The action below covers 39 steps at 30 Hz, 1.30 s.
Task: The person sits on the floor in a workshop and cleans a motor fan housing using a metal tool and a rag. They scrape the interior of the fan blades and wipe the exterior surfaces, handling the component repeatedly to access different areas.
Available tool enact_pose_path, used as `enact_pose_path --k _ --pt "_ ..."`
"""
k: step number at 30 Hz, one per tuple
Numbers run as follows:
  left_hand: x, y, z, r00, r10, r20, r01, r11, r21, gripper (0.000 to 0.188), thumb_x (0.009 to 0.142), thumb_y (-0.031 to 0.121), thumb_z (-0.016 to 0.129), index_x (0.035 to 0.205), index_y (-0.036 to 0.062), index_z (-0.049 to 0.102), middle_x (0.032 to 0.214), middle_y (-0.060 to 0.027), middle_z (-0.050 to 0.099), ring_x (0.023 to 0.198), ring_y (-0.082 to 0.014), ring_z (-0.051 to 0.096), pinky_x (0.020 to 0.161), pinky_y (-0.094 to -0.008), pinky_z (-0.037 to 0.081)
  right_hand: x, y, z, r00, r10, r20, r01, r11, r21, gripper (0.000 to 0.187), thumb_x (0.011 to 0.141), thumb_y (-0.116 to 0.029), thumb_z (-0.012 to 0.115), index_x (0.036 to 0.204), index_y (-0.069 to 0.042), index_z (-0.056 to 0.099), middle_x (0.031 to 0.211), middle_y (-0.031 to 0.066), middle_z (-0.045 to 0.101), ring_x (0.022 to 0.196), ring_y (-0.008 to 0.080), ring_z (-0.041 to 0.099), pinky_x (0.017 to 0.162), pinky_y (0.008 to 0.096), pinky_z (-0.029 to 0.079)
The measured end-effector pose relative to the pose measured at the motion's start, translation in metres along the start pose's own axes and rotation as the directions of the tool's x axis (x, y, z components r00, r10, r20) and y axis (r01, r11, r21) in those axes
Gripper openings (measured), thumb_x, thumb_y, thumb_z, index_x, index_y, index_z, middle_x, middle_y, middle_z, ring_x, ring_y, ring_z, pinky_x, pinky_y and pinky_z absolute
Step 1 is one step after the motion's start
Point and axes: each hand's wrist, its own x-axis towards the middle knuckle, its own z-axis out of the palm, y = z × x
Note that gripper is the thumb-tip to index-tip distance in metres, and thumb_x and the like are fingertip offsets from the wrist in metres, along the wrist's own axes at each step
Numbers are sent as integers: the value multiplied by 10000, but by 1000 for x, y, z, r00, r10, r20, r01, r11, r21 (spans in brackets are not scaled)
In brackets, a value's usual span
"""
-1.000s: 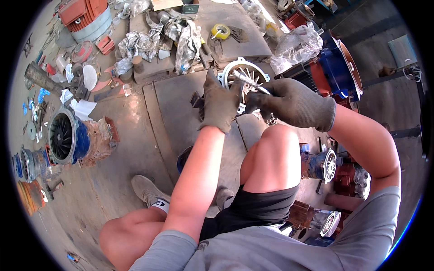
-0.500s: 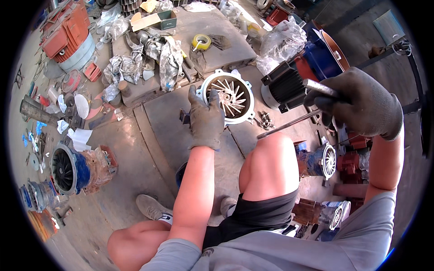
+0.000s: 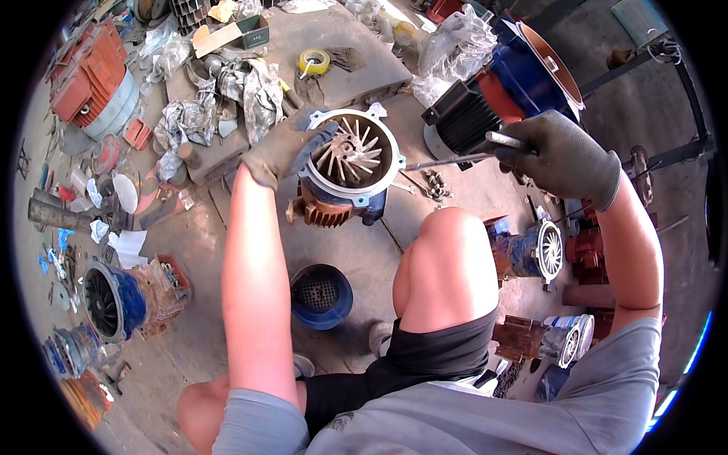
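Observation:
An electric motor stands on the floor ahead of me, its round flanged end facing up and a metal fan with thin blades inside the pale rim. My left hand, in a dark grey glove, is closed on the left side of that rim, fingertips over its edge. To the right, my gloved right hand is raised and closed around a short thick metal bar. A long thin metal rod also runs from this hand toward the motor's rim; where the rod and bar sit in the palm is hidden.
A blue round cover with a grille lies near my feet. Bolts lie right of the motor, before a black-and-blue motor. Foil-like wrapping and yellow tape lie beyond. More motors stand left and right.
My left hand has shifted left around the rim, and the motor's finned side now shows. My right hand has turned the thin rod, bringing its tip up to the rim.

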Motion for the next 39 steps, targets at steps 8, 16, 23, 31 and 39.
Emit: enact_pose_path --k 8,16,23,31,39 --pt "-16 49 18 990 142 4 -138 950 280 728 931 398 932 1587 221 673 1623 -122 649 1498 -292 603 1269 -424 483 1 -3 33 925 -377 44 379 919 -105 248 1004 -119 735 1218 -30 821 1034 186 822 999 358 797 934 467 622" --pt "-26 54 44 991 129 37 -115 679 725 698 958 375 883 1612 299 653 1834 -49 408 1711 -378 312 1405 -502 287 25 1 56 877 -478 48 476 851 -224 270 1001 -139 760 1252 -59 818 1049 174 813 1047 368 788 967 490 615" --pt "-37 64 70 992 101 -81 25 468 883 601 1123 486 599 1690 288 565 1831 -192 378 1696 -442 326 1402 -612 159 52 21 55 720 -691 66 670 666 -327 415 867 -19 810 1269 -123 820 970 129 769 981 373 746 910 514 598" --pt "-45 81 106 933 -20 -359 340 379 861 617 1152 509 502 1717 263 524 1822 -253 365 1675 -442 365 1380 -652 129 40 -5 56 626 -732 268 639 285 -714 327 937 -174 791 1260 -204 828 989 8 754 1064 260 729 1013 414 599" --pt "-44 77 118 889 63 -453 386 429 816 710 1118 510 577 1734 171 480 1777 -277 421 1594 -482 463 1330 -614 292 45 2 65 557 -793 248 633 212 -744 178 979 -200 758 1148 -161 798 957 10 761 1025 225 734 956 379 601"
